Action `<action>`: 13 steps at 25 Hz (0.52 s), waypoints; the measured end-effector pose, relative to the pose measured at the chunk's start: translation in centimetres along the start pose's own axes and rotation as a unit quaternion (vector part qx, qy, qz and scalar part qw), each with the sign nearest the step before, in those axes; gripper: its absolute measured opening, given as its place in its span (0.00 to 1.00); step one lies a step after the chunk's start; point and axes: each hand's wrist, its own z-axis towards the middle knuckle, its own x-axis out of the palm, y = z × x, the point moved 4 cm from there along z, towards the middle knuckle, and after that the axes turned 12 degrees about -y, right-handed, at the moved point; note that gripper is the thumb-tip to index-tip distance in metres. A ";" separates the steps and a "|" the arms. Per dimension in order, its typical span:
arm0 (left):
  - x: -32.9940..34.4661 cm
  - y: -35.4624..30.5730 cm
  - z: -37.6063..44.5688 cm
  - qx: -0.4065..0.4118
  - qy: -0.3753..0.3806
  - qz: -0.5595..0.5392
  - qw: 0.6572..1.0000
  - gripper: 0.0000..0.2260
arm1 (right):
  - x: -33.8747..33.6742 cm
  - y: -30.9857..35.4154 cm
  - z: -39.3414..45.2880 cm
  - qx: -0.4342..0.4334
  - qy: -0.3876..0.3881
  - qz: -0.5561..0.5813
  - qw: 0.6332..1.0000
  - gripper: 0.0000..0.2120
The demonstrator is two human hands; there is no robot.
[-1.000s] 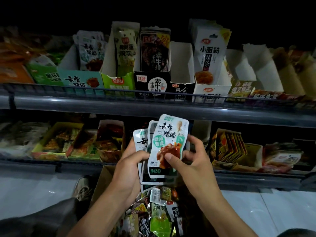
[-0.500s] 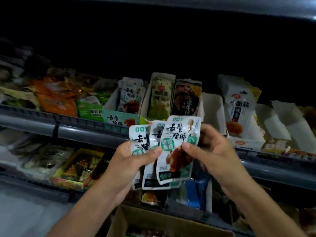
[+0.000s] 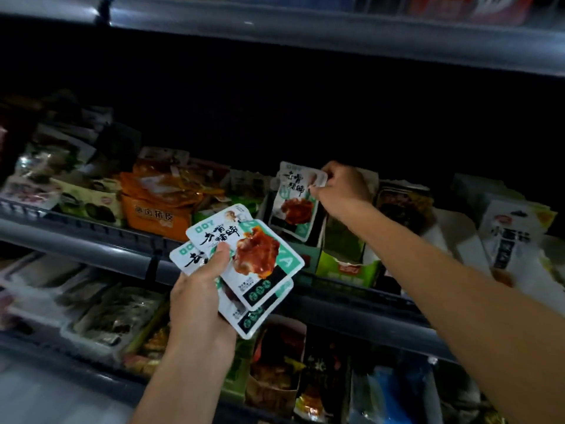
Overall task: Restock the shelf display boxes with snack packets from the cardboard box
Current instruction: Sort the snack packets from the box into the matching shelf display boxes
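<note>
One pork-trotter packet [image 3: 295, 201] is pinched by right hand [image 3: 342, 191] over teal display box [image 3: 305, 255]; spare packets [image 3: 244, 264] gripped in left hand [image 3: 198, 298], restocking unfinished.

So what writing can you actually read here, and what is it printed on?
"DOY" on the top packet held in the left hand.
"DOY", faint, on the packet pinched by the right hand.
Chinese lettering on both packets, the orange bag and the white pack: too blurred to read.
</note>
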 end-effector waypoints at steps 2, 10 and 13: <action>0.0 -0.2 0.0 -0.008 0.011 -0.002 1.000 0.19 | 1.7 0.5 -0.1 -0.016 0.037 -0.053 0.998 0.14; 0.3 -0.2 0.6 -0.033 0.022 -0.025 0.999 0.28 | 2.2 0.7 -1.4 -0.233 -0.032 -0.447 0.863 0.40; 0.0 -0.5 0.4 -0.023 0.012 -0.028 0.999 0.27 | 2.7 0.6 -1.0 -0.179 0.010 -0.364 0.914 0.40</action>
